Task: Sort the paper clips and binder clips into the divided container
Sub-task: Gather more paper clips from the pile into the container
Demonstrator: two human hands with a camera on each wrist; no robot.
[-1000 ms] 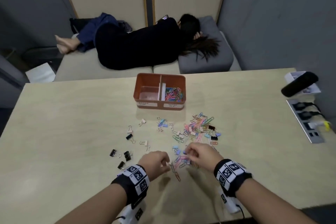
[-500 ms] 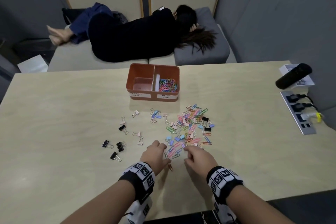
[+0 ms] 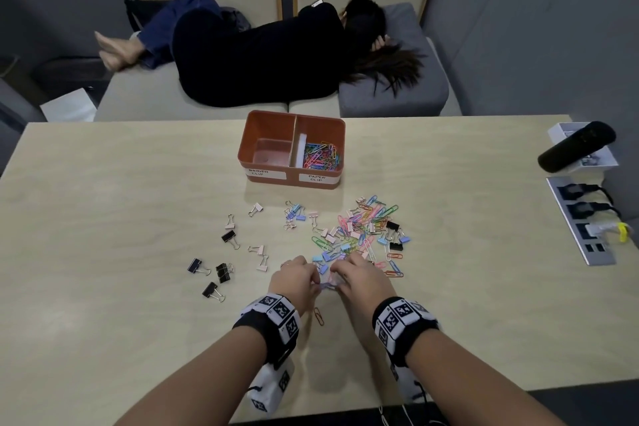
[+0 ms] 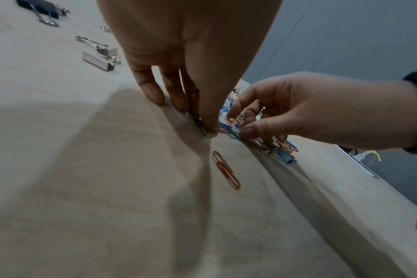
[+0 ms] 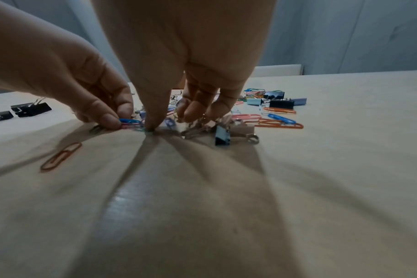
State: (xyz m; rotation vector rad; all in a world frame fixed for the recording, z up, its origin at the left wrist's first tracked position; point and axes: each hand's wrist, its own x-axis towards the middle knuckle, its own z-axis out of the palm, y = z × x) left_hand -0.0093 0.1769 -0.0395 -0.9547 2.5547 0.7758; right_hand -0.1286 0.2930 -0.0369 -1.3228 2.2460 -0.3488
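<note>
Clip pickup at near edge of pile

Nearest: lone orange paper clip (image 3: pixel 318 316) on table (image 3: pixel 103 252). Beyond: left hand (image 3: pixel 294 282) and right hand (image 3: pixel 359 284), fingertips down, each pinching paper clips (image 5: pixel 130 123) at edge of mixed pile (image 3: pixel 359 235). Farther: divided container (image 3: pixel 292 149), right compartment part filled, left near empty. Risk: linked clips dragging binder clips (image 3: pixel 211 273) along, or slipping from a shallow pinch.

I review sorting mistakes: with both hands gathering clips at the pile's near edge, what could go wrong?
Binder clips are mixed into the pile, so a handful from the left hand and right hand may carry some into the paper clip compartment. The orange paper clip behind the hands could be missed.
</note>
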